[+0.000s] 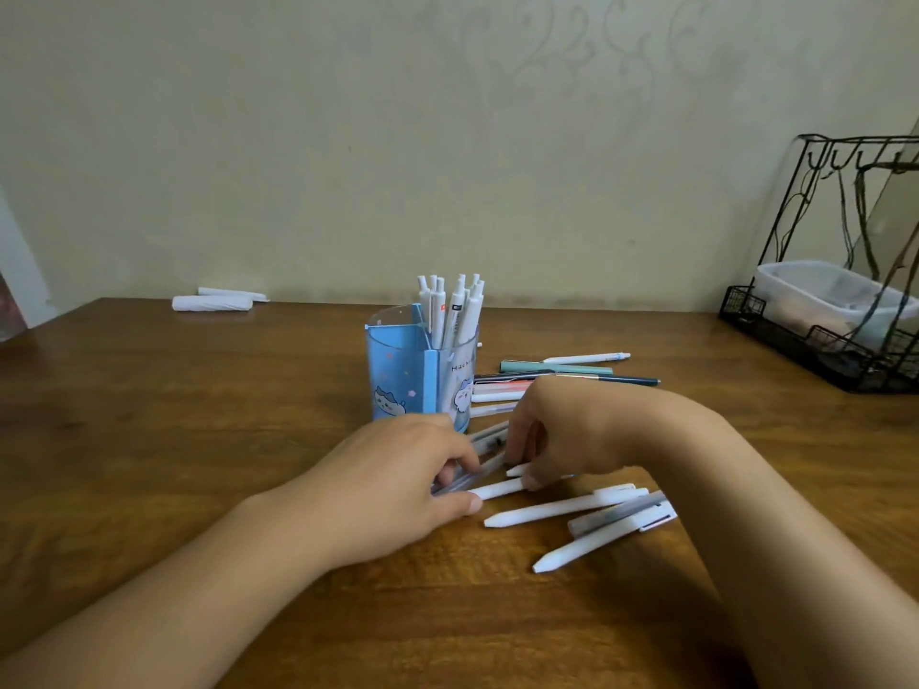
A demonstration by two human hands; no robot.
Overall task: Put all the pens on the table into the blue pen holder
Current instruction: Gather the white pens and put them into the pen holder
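Observation:
The blue pen holder (403, 370) stands mid-table with several white pens (455, 308) upright in its right compartment. Just in front of it, my left hand (398, 484) closes its fingers on a bunch of clear grey pens (485, 437) lying on the wood. My right hand (562, 430) presses its fingertips on a white pen (497, 488) beside them. More white and grey pens (572, 509) lie to the right under my forearm. A second group of coloured pens (557, 372) lies right of the holder.
The wooden table (199, 415) meets a pale wall at the back. Two white paper rolls (211, 301) lie at the back left. A black wire rack (840, 315) with a plastic tub stands at the far right edge.

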